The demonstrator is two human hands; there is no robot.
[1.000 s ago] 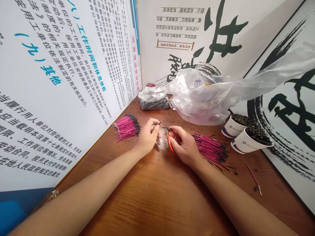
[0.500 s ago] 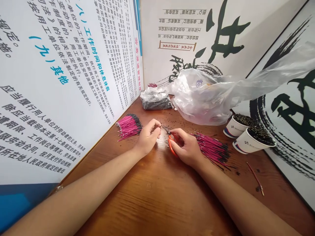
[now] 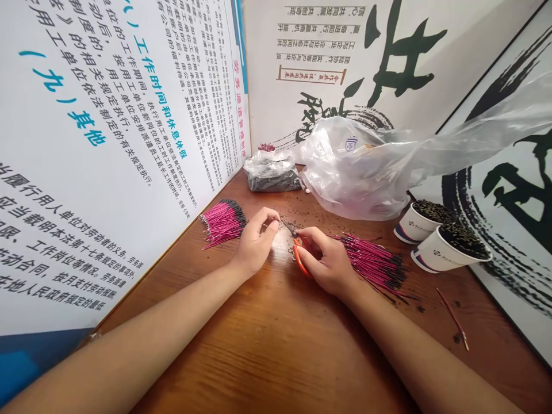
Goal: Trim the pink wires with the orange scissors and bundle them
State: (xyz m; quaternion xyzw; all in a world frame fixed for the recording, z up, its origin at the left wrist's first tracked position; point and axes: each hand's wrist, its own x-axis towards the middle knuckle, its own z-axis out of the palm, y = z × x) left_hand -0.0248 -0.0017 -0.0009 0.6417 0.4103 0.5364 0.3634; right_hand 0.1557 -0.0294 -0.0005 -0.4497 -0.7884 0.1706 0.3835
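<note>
My right hand (image 3: pixel 325 259) is closed round the orange handles of small scissors (image 3: pixel 301 257). Their dark blades point up and left, toward the fingertips of my left hand (image 3: pixel 257 238). That hand is closed in a pinch; whatever sits between thumb and forefinger is too small to make out. Left of it lies a bundle of magenta wires with black ends (image 3: pixel 224 223). A second bundle of magenta and black wires (image 3: pixel 375 261) lies beside my right hand, partly hidden by it.
Two paper cups (image 3: pixel 435 261) full of small dark bits stand at the right. A clear plastic bag (image 3: pixel 345 172) and a wrapped dark pack (image 3: pixel 273 179) lie at the back. One loose wire (image 3: pixel 452 316) is at the right. Dark scraps litter the wooden table (image 3: pixel 267 345). Printed panels enclose it.
The view has shifted slightly. My left fingertips and the scissors' blades are a little further apart. Both hands keep their grip, and the bundles lie as before.
</note>
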